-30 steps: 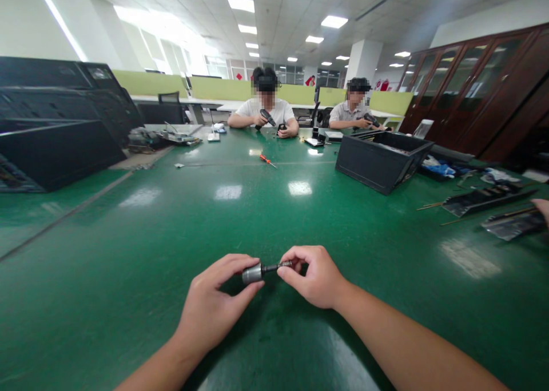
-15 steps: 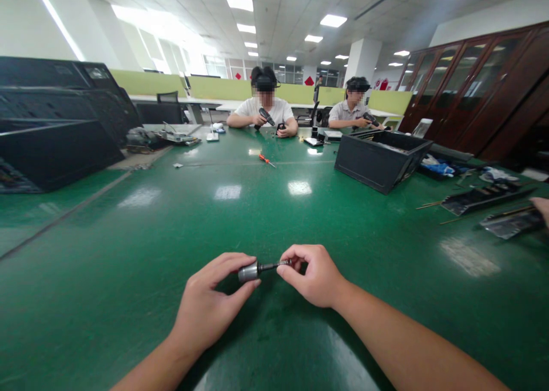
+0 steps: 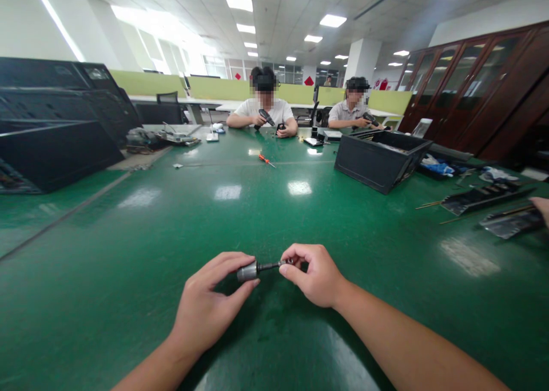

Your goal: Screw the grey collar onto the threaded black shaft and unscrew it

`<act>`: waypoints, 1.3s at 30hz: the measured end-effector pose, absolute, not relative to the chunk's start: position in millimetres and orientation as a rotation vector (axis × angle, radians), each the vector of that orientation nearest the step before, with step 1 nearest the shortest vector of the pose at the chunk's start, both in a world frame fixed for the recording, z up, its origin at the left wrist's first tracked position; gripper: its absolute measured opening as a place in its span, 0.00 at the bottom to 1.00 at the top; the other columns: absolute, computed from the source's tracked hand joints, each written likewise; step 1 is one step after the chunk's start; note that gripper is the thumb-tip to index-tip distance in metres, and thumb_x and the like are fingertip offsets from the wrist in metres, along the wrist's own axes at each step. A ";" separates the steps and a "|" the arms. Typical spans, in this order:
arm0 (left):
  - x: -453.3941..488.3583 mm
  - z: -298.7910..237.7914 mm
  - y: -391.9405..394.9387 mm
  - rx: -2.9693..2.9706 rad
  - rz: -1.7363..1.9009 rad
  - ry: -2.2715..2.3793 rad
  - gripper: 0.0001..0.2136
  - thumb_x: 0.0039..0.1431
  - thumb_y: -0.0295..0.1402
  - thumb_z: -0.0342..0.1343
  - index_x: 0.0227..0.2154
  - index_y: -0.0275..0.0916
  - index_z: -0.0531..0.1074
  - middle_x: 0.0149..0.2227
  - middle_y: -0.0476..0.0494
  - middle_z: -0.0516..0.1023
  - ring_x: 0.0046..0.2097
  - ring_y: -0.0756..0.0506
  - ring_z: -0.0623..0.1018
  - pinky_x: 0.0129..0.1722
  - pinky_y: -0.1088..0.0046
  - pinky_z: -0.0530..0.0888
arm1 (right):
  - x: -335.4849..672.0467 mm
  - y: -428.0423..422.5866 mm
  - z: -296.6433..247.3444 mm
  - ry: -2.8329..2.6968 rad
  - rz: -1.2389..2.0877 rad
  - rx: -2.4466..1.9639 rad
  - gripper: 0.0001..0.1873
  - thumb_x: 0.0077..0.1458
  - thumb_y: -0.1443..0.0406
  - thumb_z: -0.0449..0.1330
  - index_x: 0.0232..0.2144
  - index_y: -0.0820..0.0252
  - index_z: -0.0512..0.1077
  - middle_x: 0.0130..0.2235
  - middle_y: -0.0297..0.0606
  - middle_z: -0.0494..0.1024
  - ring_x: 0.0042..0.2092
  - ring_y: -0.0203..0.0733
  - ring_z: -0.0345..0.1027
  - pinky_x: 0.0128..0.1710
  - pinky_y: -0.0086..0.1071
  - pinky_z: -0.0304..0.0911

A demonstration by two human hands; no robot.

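A small grey metal cylinder (image 3: 247, 272) with a thin dark shaft (image 3: 269, 266) lies level between my hands, low above the green table. My left hand (image 3: 210, 302) is closed round the cylinder, thumb beneath and forefinger above. At the shaft's right end, my right hand (image 3: 315, 276) pinches a small shiny metal piece (image 3: 286, 262). The fingertips partly cover that piece, so I cannot tell its kind or whether it is fixed to the shaft.
An orange screwdriver (image 3: 266, 161) lies mid-table on the green surface (image 3: 193, 219). Black cases stand at left (image 3: 60, 156) and right (image 3: 377, 161). Metal parts (image 3: 489, 199) lie at right near another person's hand (image 3: 542, 207). Two people sit opposite, holding power drills (image 3: 266, 117).
My right fingertips have shifted slightly right along the shaft's end, and more of the shaft shows. My left hand and the cylinder have barely moved left.
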State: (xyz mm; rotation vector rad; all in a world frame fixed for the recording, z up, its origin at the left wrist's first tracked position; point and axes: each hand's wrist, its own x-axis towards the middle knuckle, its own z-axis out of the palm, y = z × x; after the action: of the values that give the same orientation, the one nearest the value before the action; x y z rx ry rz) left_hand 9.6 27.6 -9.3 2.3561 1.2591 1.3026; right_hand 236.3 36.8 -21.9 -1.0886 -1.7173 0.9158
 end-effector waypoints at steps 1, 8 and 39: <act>9.8 -9.0 27.5 2.355 1.303 1.262 0.09 0.56 0.35 0.64 0.41 0.44 0.80 0.40 0.46 0.82 0.41 0.45 0.82 0.43 0.69 0.79 | 236.2 36.8 -21.7 -1.718 0.916 -1.087 0.04 0.53 0.65 0.63 0.30 0.60 0.76 0.25 0.32 0.74 0.26 0.35 0.65 0.29 0.27 0.61; 10.3 -8.6 27.7 2.351 1.303 1.266 0.09 0.56 0.36 0.64 0.40 0.44 0.80 0.40 0.46 0.82 0.41 0.44 0.82 0.43 0.68 0.79 | 236.4 36.2 -20.7 -1.720 0.902 -1.086 0.03 0.53 0.66 0.63 0.29 0.60 0.76 0.25 0.32 0.74 0.26 0.35 0.66 0.29 0.27 0.61; 6.4 -10.2 28.1 2.376 1.293 1.249 0.09 0.57 0.34 0.64 0.42 0.44 0.79 0.41 0.46 0.82 0.42 0.45 0.81 0.44 0.69 0.78 | 239.3 37.0 -20.7 -1.692 0.925 -1.070 0.04 0.52 0.66 0.62 0.29 0.61 0.76 0.24 0.31 0.73 0.25 0.34 0.64 0.29 0.27 0.60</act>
State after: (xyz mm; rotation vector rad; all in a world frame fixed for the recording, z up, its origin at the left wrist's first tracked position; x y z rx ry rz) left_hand 6.4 28.1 -10.2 2.3765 1.2485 1.2931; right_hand 239.3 37.0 -20.7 -1.0700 -1.6921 0.9250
